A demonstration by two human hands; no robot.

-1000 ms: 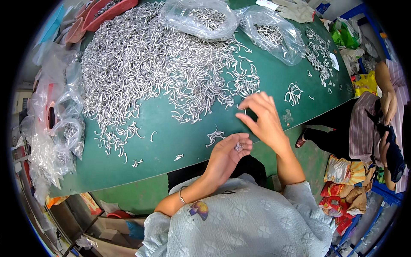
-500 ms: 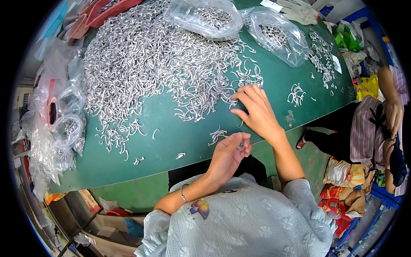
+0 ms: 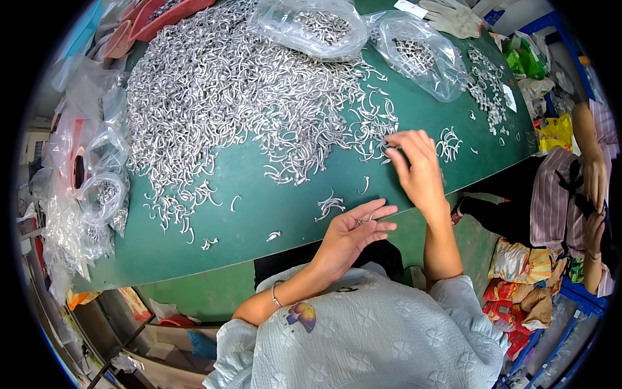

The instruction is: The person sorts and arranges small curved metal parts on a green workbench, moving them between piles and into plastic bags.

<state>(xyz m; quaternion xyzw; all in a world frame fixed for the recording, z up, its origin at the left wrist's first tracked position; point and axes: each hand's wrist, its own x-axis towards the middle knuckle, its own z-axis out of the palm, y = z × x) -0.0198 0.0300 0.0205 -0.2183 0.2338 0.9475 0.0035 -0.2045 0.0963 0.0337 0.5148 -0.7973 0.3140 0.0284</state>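
A large heap of small curved silver metal pieces (image 3: 214, 91) covers much of the green table (image 3: 253, 194). Close to the table's front edge, my left hand (image 3: 350, 238) is palm up, with a few of these small metal pieces between its thumb and partly stretched fingers. My right hand (image 3: 422, 172) hovers beside the heap's right end, its thumb and bent fingers apart; no piece shows clearly in it. One loose curved piece (image 3: 365, 185) lies between my hands, and a little cluster of pieces (image 3: 330, 205) is just beyond my left hand.
Two clear plastic bags (image 3: 308, 48) with metal pieces stand at the back. A small pile (image 3: 448, 144) and scattered bits (image 3: 489, 91) lie to the right, near a white glove (image 3: 453, 19). Plastic bags (image 3: 97, 175) crowd the left edge. Another person (image 3: 560, 194) is at right.
My right hand has shifted right, off the heap's lower right end. My left hand's fingers have straightened and spread somewhat. The loose curved piece between my hands now shows more fully.
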